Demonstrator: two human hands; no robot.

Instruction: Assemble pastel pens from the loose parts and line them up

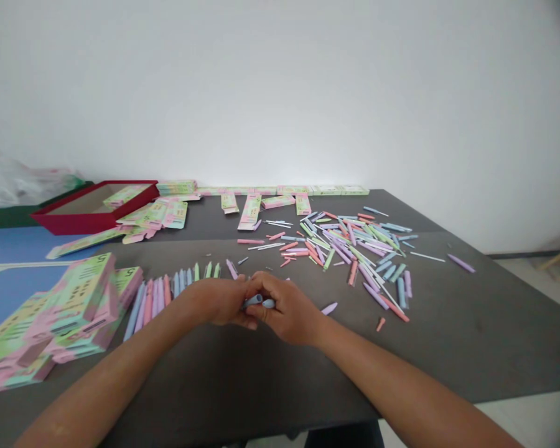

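Observation:
My left hand (pixel 217 300) and my right hand (pixel 287 311) meet over the near middle of the dark grey table (pixel 471 336). Both are closed on a small light blue pen piece (pixel 257 302) held between the fingertips. Just behind my left hand lies a neat row of pastel pens (pixel 168 292), side by side. To the right of my hands spreads a loose heap of pastel pen barrels, caps and thin white refills (pixel 354 246). A single lilac cap (pixel 329 308) lies close to my right wrist.
Stacks of pink and green printed cartons (pixel 60 314) sit at the near left. Flat unfolded cartons (pixel 158 214) and a red tray-like box (pixel 91 208) lie at the far left. A row of small boxes (pixel 308 190) lines the back edge against the white wall.

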